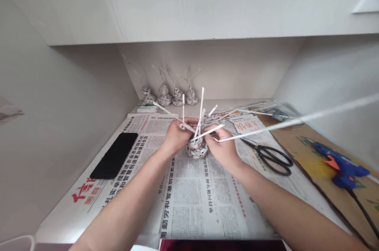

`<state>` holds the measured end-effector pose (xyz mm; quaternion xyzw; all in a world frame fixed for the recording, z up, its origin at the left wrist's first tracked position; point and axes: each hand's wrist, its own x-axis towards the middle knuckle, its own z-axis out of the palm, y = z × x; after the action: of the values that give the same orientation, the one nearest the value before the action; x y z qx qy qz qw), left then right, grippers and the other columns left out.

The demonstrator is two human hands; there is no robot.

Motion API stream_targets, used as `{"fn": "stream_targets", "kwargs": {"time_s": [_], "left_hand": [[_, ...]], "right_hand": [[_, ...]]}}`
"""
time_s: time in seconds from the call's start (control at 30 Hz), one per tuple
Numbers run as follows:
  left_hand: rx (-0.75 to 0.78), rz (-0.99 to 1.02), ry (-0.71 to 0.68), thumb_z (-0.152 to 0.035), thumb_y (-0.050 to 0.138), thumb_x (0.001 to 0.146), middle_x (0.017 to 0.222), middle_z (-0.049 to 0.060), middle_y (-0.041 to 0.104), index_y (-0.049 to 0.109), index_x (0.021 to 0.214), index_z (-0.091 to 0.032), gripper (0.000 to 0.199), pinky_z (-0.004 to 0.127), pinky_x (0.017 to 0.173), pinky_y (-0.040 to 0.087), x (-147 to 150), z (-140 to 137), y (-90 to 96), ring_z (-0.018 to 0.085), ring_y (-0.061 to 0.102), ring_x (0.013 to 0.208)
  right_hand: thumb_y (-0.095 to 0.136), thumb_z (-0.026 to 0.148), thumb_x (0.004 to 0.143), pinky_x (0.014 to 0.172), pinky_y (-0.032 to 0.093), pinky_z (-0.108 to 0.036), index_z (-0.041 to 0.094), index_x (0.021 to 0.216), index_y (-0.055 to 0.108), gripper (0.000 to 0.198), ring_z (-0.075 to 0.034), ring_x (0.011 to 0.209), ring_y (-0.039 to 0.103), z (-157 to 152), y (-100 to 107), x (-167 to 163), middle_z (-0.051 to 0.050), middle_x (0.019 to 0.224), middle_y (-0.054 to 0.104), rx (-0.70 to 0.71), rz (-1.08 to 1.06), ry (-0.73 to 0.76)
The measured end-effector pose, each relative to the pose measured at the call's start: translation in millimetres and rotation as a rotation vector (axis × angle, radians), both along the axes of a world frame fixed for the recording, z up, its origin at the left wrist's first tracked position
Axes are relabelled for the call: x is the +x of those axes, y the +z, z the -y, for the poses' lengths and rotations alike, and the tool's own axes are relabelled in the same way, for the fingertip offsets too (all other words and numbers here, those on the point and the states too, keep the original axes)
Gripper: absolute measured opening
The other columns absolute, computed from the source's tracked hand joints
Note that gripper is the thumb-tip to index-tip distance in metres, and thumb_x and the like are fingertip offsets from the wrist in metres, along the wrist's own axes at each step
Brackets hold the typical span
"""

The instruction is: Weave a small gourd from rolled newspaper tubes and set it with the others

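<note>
A small woven newspaper piece (pixel 197 150) stands on the spread newspaper between my hands, with several white rolled-paper stalks rising and fanning out from its top. My left hand (pixel 179 134) is closed on its upper left side, fingers curled around the base of the stalks. On the other side my right hand (pixel 223 144) pinches a long rolled-paper strip (pixel 268 128) close to the weave. That strip runs far out to the right and blurs toward the frame's edge. The fingertips of both hands are partly hidden behind the stalks.
Several finished-looking woven gourd shapes (pixel 178 97) line the back wall. A black phone (pixel 115 155) lies left. Black-handled scissors (pixel 274 160) lie right, beside cardboard (pixel 308 168) bearing a blue glue gun (pixel 345 166). Loose paper strips (pixel 237 113) lie behind; a white panel (pixel 189 6) overhangs.
</note>
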<state>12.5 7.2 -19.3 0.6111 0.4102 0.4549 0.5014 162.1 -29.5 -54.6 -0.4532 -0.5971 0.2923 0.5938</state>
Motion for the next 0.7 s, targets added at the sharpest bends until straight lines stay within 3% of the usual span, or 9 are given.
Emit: {"fn": "stream_targets", "kwargs": {"time_s": [0.1,0.23,0.4,0.7], "left_hand": [[0.041,-0.023,0.072,-0.006,0.061,0.066,0.079,0.004,0.075,0.072,0.094,-0.012,0.031,0.024,0.060,0.053,1,2,2.5,0.016,0.068,0.066],[0.108,-0.089,0.047,-0.011,0.061,0.069,0.081,0.005,0.075,0.072,0.096,-0.012,0.029,0.024,0.061,0.052,-1,3,5.1,0.015,0.067,0.067],[0.221,-0.163,0.027,-0.019,0.061,0.074,0.083,0.005,0.075,0.074,0.085,-0.015,0.017,0.025,0.070,0.052,-1,2,3.2,0.017,0.067,0.075],[0.317,-0.294,0.140,-0.020,0.055,0.079,0.067,-0.002,0.063,0.061,0.075,-0.017,0.007,0.022,0.062,0.042,1,5,1.2,0.013,0.057,0.065]], "right_hand": [[0.070,0.029,0.074,0.054,0.046,-0.023,0.018,0.084,0.066,0.015,-0.012,0.061,0.059,-2,3,-2,-0.001,0.075,0.068,-0.170,-0.215,0.046],[0.078,0.035,0.068,0.040,0.034,-0.020,0.017,0.085,0.067,0.027,-0.008,0.048,0.049,-3,6,-2,0.001,0.064,0.064,-0.303,-0.471,0.169],[0.082,0.034,0.064,0.051,0.051,-0.022,0.015,0.078,0.067,0.028,-0.011,0.055,0.060,1,9,-4,-0.002,0.067,0.068,-0.338,-0.539,0.124],[0.080,0.039,0.068,0.063,0.059,-0.025,0.017,0.076,0.067,0.027,-0.012,0.064,0.065,8,12,-7,-0.001,0.073,0.068,-0.293,-0.497,0.097]]}}
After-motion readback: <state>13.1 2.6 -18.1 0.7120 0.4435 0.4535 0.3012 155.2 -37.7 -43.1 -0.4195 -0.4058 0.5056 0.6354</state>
